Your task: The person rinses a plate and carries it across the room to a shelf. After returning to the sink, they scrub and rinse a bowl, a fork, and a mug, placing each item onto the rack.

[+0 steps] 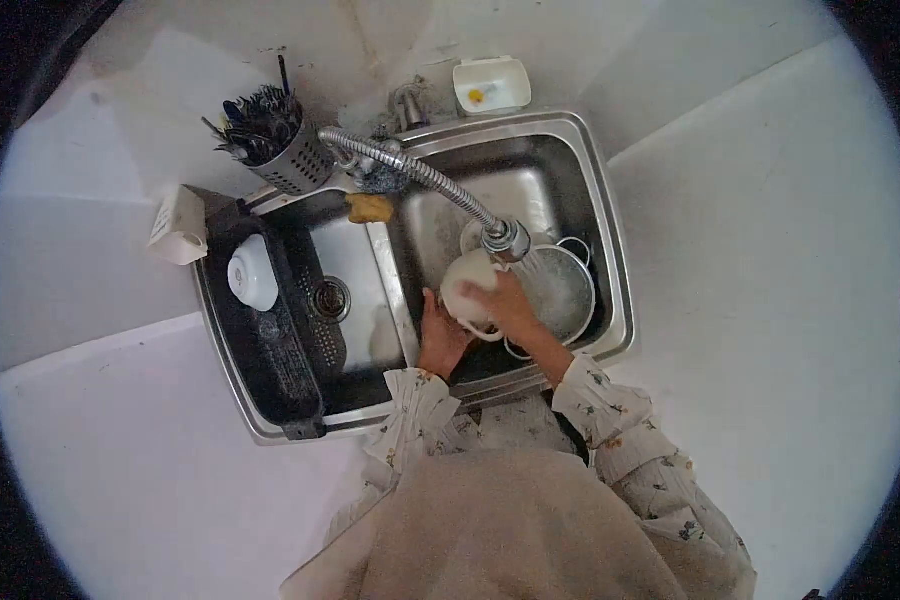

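A cream mug (462, 270) is held low over the right sink basin, its handle toward me. My left hand (440, 335) cups its near left side, with the fingers partly hidden. My right hand (505, 305) is closed over the mug's right side, slightly blurred. Just above the mug hangs the faucet head (505, 240), water spraying from it. Right beside my right hand stands a white two-handled pot (590, 300) with cloudy water in it. Part of another round, pale dish (472, 232) shows behind the mug.
A white bowl (255, 275) sits in the black rack (288, 350) of the left basin. A yellow sponge (370, 208) rests on the divider. Behind are a metal cutlery holder (295, 165), a flexible faucet hose (420, 170) and a white soap dish (505, 88). A white carton (178, 228) stands left.
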`<state>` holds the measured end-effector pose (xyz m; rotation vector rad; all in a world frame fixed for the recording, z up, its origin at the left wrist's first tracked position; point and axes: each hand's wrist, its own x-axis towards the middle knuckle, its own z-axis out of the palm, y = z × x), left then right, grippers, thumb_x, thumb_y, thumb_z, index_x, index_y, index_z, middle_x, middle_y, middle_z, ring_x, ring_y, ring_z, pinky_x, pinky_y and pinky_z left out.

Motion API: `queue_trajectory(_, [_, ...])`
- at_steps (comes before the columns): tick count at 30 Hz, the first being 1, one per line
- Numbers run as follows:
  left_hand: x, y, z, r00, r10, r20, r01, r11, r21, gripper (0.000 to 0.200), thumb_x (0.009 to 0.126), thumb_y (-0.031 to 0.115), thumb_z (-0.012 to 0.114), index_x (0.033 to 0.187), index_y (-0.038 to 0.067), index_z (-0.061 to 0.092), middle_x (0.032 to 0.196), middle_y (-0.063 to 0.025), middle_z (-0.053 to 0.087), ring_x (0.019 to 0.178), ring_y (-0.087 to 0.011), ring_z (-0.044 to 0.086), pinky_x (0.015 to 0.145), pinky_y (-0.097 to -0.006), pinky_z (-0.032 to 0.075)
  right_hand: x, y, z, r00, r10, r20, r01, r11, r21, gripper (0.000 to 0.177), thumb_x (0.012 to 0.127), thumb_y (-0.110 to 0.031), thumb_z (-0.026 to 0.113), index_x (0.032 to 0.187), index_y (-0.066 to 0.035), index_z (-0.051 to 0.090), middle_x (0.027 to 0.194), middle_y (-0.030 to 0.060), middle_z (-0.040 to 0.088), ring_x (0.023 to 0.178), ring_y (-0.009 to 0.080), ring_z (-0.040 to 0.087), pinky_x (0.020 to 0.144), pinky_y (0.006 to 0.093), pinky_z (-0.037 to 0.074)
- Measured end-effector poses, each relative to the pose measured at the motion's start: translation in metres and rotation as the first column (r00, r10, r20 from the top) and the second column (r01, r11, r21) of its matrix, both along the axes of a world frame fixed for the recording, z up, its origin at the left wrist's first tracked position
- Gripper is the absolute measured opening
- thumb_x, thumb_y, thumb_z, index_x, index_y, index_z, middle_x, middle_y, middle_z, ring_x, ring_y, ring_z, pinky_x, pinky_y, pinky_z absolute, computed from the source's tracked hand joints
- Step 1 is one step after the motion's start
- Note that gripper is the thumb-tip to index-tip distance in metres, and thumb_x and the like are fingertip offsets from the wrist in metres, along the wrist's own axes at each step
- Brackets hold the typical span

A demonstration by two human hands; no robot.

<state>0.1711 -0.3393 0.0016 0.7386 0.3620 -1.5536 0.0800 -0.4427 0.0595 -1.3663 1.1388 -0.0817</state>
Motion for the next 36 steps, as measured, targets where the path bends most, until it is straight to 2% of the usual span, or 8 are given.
queue_trajectory(4, [-0.009,0.002,-0.011,0.964,0.000,-0.266,-0.067,0.968,-0.243,0.049,0.088,0.036,0.043,0.128,0.008,0.037,0.129,-0.0119,0.042,0.116,-0.0293,0.043,0.097,-0.0449,0.037,-0.012,0.009,-0.045,0.743,-0.580,0.334,0.330,0.751,0.572,0.047,0.080,-0.036,0.059,0.108,0.001,0.052,0.101,0.0111,0.059,0.087,0.0220,0.058,0.076,0.0307,0.047])
queue_trajectory(7, [-0.008,-0.011,-0.006,0.970,0.195,-0.146,-0.222,0.955,-0.197,0.048,0.091,0.039,0.039,0.125,0.006,0.041,0.128,-0.0102,0.045,0.115,-0.0274,0.045,0.097,-0.0430,0.038,-0.029,0.013,-0.094,0.933,0.000,0.360,0.244,0.737,-0.631,0.032,0.085,-0.025,0.053,0.107,-0.001,0.052,0.099,0.0094,0.058,0.085,0.0216,0.058,0.078,0.0293,0.048])
queue_trajectory(10, [0.006,-0.010,-0.007,0.935,0.348,-0.064,-0.352,0.934,-0.066,0.046,0.090,0.033,0.045,0.123,0.002,0.042,0.124,-0.0113,0.048,0.114,-0.0261,0.047,0.098,-0.0424,0.037,-0.036,0.002,-0.094,0.774,-0.566,0.282,0.440,0.803,0.403,0.025,0.088,-0.019,0.049,0.105,-0.001,0.052,0.095,0.0090,0.058,0.084,0.0205,0.057,0.078,0.0310,0.047])
queue_trajectory(12, [0.012,-0.010,0.006,0.972,0.231,-0.045,-0.235,0.952,-0.198,0.047,0.089,0.030,0.049,0.124,-0.001,0.041,0.123,-0.0126,0.049,0.114,-0.0245,0.047,0.098,-0.0410,0.037,-0.047,0.010,-0.090,0.992,-0.117,0.054,0.126,0.798,-0.589,0.031,0.086,-0.027,0.051,0.106,-0.003,0.055,0.095,0.0158,0.058,0.089,0.0291,0.055,0.081,0.0367,0.042])
queue_trajectory(19, [0.014,-0.008,0.011,0.940,0.171,0.296,-0.103,0.967,-0.232,0.041,0.091,0.027,0.046,0.122,0.000,0.042,0.119,-0.0112,0.052,0.112,-0.0244,0.048,0.096,-0.0396,0.037,-0.044,0.037,-0.034,0.886,-0.445,0.132,0.421,0.649,-0.634,0.023,0.085,-0.019,0.053,0.102,-0.003,0.056,0.092,0.0117,0.058,0.082,0.0253,0.056,0.072,0.0307,0.045])
queue_trajectory(24, [0.001,-0.004,0.029,0.618,-0.080,0.782,0.180,0.983,-0.041,0.039,0.090,0.027,0.051,0.118,0.001,0.047,0.112,-0.0081,0.054,0.102,-0.0160,0.049,0.088,-0.0285,0.037,-0.016,0.016,-0.038,0.993,0.114,-0.002,-0.057,0.478,-0.876,0.020,0.077,-0.011,0.054,0.095,-0.002,0.057,0.098,0.0176,0.055,0.090,0.0372,0.050,0.079,0.0457,0.041])
queue_trajectory(31, [0.011,0.004,0.034,0.341,-0.195,0.920,0.325,0.942,0.079,0.039,0.090,0.029,0.050,0.116,0.001,0.047,0.105,-0.0076,0.055,0.094,-0.0149,0.050,0.083,-0.0270,0.039,-0.006,0.016,0.002,0.966,0.180,0.188,0.070,0.517,-0.853,0.020,0.074,-0.006,0.053,0.091,-0.006,0.062,0.080,0.0157,0.059,0.073,0.0364,0.054,0.074,0.0426,0.044])
queue_trajectory(36, [0.002,0.006,0.054,0.710,-0.107,0.696,0.189,0.981,-0.042,0.042,0.091,0.030,0.049,0.118,0.000,0.046,0.112,-0.0109,0.054,0.101,-0.0191,0.052,0.088,-0.0309,0.040,-0.014,-0.023,-0.015,0.954,0.039,0.297,0.039,0.966,-0.255,0.024,0.082,-0.015,0.053,0.102,-0.005,0.059,0.103,0.0088,0.058,0.090,0.0195,0.055,0.081,0.0327,0.043])
